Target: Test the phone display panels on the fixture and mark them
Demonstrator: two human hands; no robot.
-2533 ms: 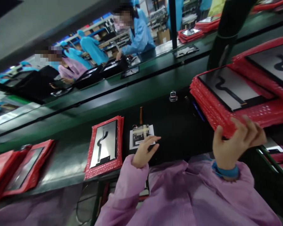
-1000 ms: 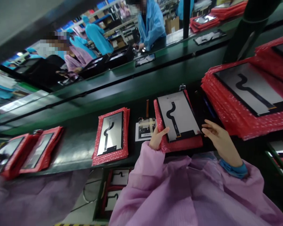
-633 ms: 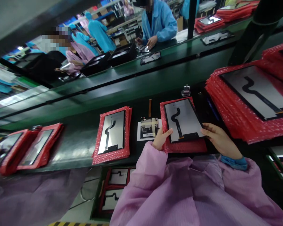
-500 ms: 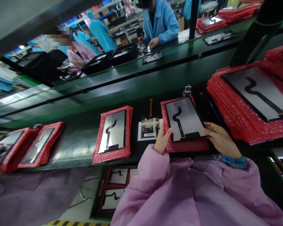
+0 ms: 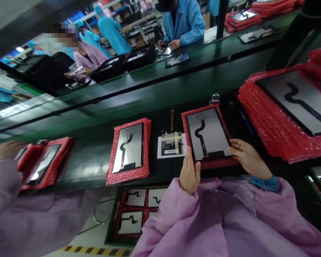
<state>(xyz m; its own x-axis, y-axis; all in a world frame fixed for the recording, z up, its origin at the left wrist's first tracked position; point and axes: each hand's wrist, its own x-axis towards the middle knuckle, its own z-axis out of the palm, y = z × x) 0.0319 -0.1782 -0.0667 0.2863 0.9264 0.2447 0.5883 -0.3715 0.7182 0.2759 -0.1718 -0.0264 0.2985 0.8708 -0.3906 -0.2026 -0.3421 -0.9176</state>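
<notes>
A flat grey panel with a black S-shaped cable (image 5: 207, 134) lies on a red bubble-wrap sleeve (image 5: 186, 119) on the dark bench in front of me. My left hand (image 5: 189, 174) grips the panel's near left corner, thumb on top. My right hand (image 5: 246, 159) holds the near right corner, fingers curled at the edge. Just left of the panel sits a small circuit board on a white card (image 5: 171, 144).
A tall stack of red sleeves with a panel on top (image 5: 283, 110) is at the right. Another sleeved panel (image 5: 128, 150) lies on the green conveyor (image 5: 91, 157). A neighbour's sleeve and hand (image 5: 5, 151) work on red sleeves at left. People in blue coats stand across the line.
My right hand took a sleeved panel from the right stack and set it down before me. Both hands now hold its near corners; the left hand shifted down along the left edge.
</notes>
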